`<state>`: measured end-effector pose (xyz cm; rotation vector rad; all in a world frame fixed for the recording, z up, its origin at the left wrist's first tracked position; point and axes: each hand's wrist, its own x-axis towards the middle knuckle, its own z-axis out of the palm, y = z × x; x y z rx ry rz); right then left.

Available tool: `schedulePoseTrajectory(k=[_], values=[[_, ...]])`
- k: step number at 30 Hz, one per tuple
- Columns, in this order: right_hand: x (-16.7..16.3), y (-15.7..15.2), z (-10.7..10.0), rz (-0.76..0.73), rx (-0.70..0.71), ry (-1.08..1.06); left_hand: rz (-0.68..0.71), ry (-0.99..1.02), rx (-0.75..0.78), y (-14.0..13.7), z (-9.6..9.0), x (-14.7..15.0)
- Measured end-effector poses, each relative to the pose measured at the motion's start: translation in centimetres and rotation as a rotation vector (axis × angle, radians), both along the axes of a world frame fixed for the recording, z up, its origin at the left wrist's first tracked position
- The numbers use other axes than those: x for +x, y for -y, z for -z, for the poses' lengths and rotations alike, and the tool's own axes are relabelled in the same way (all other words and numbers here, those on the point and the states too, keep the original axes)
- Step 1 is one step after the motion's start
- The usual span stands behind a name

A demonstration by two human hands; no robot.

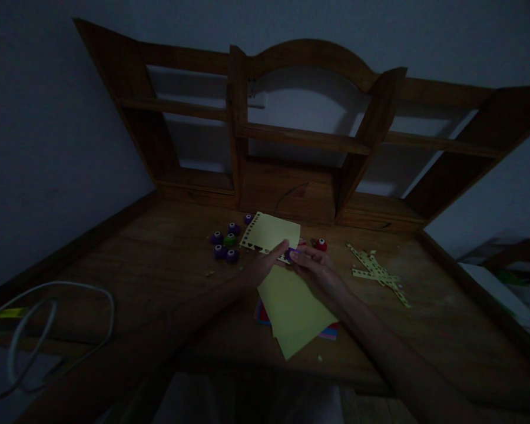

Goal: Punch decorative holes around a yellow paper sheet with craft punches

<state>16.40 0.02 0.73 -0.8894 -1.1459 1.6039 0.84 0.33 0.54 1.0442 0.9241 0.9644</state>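
Note:
A yellow paper sheet (274,229) with shaped holes along its left and lower edges lies just beyond my hands. My left hand (265,266) is closed at the sheet's lower edge, thumb up, its fingers partly hidden beneath. My right hand (315,265) grips a small purple paper punch (288,254) at the sheet's lower right corner, with the thumb pressing on it. Beneath both hands, loose yellow sheets (298,312) rest on a stack of coloured paper (329,333). A red punch (321,244) stands just past my right hand.
Left of the punched sheet stand several purple punches (216,237) and a green punch (230,239). Punched yellow strips (377,272) lie crossed on the right of the wooden desk (159,259). A wooden shelf (304,138) rises behind; a white cable (70,284) loops at left.

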Motion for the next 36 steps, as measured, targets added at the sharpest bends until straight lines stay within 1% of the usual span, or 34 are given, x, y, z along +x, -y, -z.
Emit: schedulePoseTrajectory(k=[6,12,15,19,21,25,27,29,32,34,36], values=[[0.1,-0.3,0.4,-0.003,0.021,-0.019,-0.07,-0.031,-0.006,-0.1,0.2,0.0],[0.3,-0.5,0.3,0.042,0.006,-0.047,-0.082,-0.16,-0.064,-0.1,0.2,-0.6],[0.4,-0.6,0.2,0.055,0.002,-0.069,-0.066,-0.192,-0.097,-0.4,0.6,-0.6],[0.6,-0.6,0.1,0.049,-0.012,-0.088,-0.023,-0.122,-0.069,-0.9,1.7,-0.5],[0.7,-0.6,0.1,0.032,-0.01,-0.085,-0.017,-0.085,-0.063,-1.0,1.8,-0.5],[0.7,-0.5,-0.1,0.018,-0.023,-0.073,0.031,-0.103,-0.117,-0.8,1.2,-0.3],[0.7,-0.4,-0.2,0.017,-0.033,-0.061,0.05,-0.095,-0.114,-0.7,1.0,-0.2],[0.6,-0.4,-0.1,0.011,-0.039,-0.055,0.046,-0.102,-0.098,-0.7,1.1,-0.2],[0.6,-0.5,0.1,0.008,-0.037,-0.065,0.068,-0.125,-0.137,-0.8,1.2,-0.2],[0.7,-0.6,0.2,0.008,-0.039,-0.067,0.096,-0.083,-0.16,-0.7,1.2,-0.2],[0.7,-0.6,0.4,0.008,-0.042,-0.065,0.083,-0.027,-0.116,-0.5,1.0,0.0]])
